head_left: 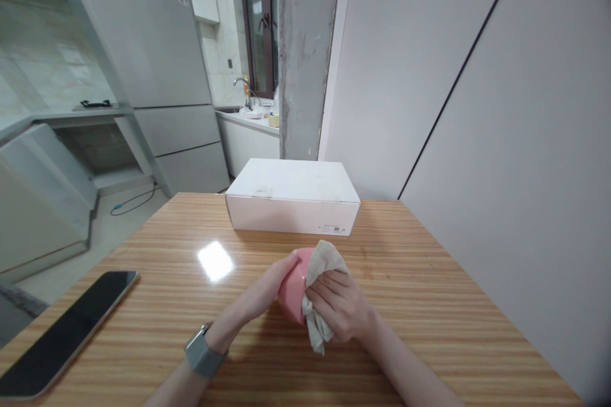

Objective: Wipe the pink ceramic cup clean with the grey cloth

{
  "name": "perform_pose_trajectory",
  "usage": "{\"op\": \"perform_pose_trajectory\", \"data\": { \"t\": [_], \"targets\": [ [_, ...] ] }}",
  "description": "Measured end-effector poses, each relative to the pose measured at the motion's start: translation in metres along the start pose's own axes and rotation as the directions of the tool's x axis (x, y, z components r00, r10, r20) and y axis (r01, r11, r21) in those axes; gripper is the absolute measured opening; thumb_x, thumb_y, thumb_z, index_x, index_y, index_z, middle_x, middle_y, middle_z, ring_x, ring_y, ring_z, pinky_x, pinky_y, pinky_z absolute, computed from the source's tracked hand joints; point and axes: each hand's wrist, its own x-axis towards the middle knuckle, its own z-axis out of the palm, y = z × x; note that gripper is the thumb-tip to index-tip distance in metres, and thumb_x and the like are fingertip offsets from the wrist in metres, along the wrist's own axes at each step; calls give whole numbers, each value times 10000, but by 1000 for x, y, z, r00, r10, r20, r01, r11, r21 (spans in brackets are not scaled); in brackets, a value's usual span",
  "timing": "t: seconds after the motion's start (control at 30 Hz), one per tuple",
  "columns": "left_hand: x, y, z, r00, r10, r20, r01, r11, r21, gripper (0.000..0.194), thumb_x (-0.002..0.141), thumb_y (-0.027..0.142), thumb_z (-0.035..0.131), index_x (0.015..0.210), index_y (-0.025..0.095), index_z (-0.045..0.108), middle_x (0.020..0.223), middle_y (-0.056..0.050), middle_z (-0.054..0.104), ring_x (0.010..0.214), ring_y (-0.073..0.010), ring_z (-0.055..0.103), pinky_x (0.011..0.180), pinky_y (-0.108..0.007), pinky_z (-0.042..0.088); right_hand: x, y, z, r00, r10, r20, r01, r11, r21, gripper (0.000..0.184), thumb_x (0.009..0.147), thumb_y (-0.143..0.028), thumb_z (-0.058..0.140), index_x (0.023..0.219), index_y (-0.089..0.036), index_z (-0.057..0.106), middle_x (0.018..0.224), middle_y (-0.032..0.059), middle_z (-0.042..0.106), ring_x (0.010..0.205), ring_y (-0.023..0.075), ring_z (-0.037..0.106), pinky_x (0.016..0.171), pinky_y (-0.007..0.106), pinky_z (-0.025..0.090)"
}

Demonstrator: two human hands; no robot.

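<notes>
A pink bowl (291, 294), tilted on its side, is held just above or on the wooden table; I cannot tell which. My left hand (274, 280) is closed on the bowl's left side, with most fingers hidden behind it. Against the bowl's right side lies a beige ribbed cloth (327, 258). My right hand (337, 305) grips this cloth and presses it to the bowl, fingers bent. Part of the cloth hangs below the right hand.
A white box (291, 213) stands on the table (401, 267) beyond the bowl. At the left edge lies a dark phone (67, 337). A white wall (515, 159) borders the table on the right. A refrigerator (162, 51) stands behind, left.
</notes>
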Motion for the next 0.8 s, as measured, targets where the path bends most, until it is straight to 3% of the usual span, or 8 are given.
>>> {"op": "perform_pose_trajectory", "data": {
  "t": [0.13, 0.23, 0.37, 0.5, 0.63, 0.7, 0.8],
  "targets": [
    [-3, 9, 5, 999, 29, 14, -29, 999, 38, 292, 866, 393, 558, 972, 142, 661, 1049, -55, 650, 967, -235, 588, 875, -387, 473, -4, 7, -3, 996, 91, 7, -91, 995, 39, 419, 912, -331, 265, 933, -107, 618, 759, 123, 696, 716, 220, 653, 703, 352, 500],
    [-8, 14, 7, 993, 109, 50, -113, 988, 106, 345, 861, 437, 530, 837, 150, 720, 955, -61, 701, 955, -239, 571, 944, -358, 406, -7, 11, -4, 990, 143, -4, -143, 988, 53, 434, 908, -365, 251, 992, -113, 594, 810, 135, 696, 761, 238, 663, 709, 373, 505],
    [-11, 9, 11, 971, 186, 151, -200, 976, 85, 339, 883, 397, 506, 1090, 186, 673, 1173, -57, 646, 1165, -239, 494, 1058, -353, 293, -10, 14, -4, 952, 300, -58, -291, 949, 122, 417, 895, -367, 260, 1055, -127, 561, 884, 150, 679, 810, 270, 656, 733, 423, 507],
    [-5, -4, 15, 954, 160, 253, -121, 979, -162, 494, 793, 278, 637, 1273, 214, 537, 1258, -73, 597, 1184, -262, 500, 974, -359, 386, -13, 15, -4, 901, 418, -120, -401, 905, 143, 409, 896, -362, 262, 1091, -131, 539, 926, 159, 665, 865, 291, 643, 771, 456, 503],
    [1, -6, 12, 995, 22, 97, 10, 947, -322, 454, 855, 463, 481, 1089, 109, 642, 1046, -117, 682, 1007, -281, 598, 813, -345, 465, -9, 9, -4, 970, 235, -63, -234, 972, 29, 412, 895, -353, 283, 1035, -96, 573, 854, 163, 687, 789, 270, 651, 733, 415, 511],
    [2, -4, 7, 999, -24, 41, 34, 961, -273, 540, 878, 536, 400, 1040, 90, 657, 983, -118, 687, 962, -276, 609, 807, -353, 473, -2, 3, -3, 994, 110, -18, -110, 994, 0, 357, 894, -282, 310, 974, -89, 600, 795, 142, 695, 730, 238, 650, 702, 369, 505],
    [3, 0, 2, 1000, -6, 15, 8, 994, -112, 421, 891, 466, 477, 1100, 129, 618, 1073, -99, 644, 964, -238, 602, 851, -381, 484, 5, -4, -2, 1000, -11, -12, 11, 1000, -3, 313, 885, -164, 323, 876, -87, 626, 730, 114, 694, 654, 196, 636, 650, 312, 486]
  ]
}}
